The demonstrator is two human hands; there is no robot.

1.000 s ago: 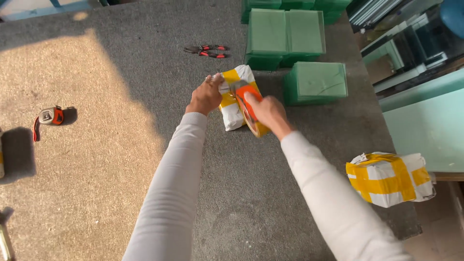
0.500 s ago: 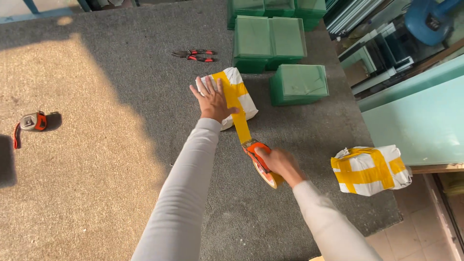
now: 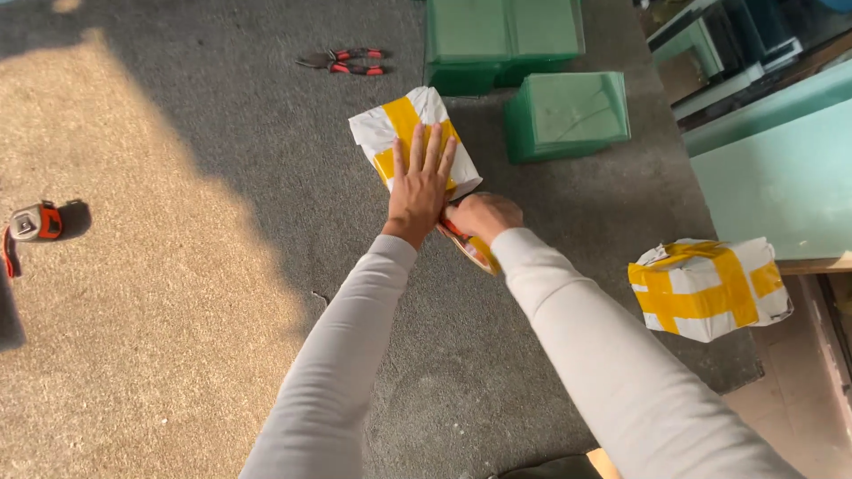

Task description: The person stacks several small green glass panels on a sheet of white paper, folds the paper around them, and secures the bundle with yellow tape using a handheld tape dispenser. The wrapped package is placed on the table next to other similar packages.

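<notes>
The left hand (image 3: pixel 419 188) lies flat, open, on the parcel (image 3: pixel 410 142) mid-table, the right hand (image 3: pixel 484 215) closed on the tape roll (image 3: pixel 468 249) beside it; slack could wrinkle the tape

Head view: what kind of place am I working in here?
Likely a glass workshop's packing bench: a carpeted worktable with stacked green glass blocks, sheet glass at the right, pliers, a tape measure and a taped parcel.
</notes>
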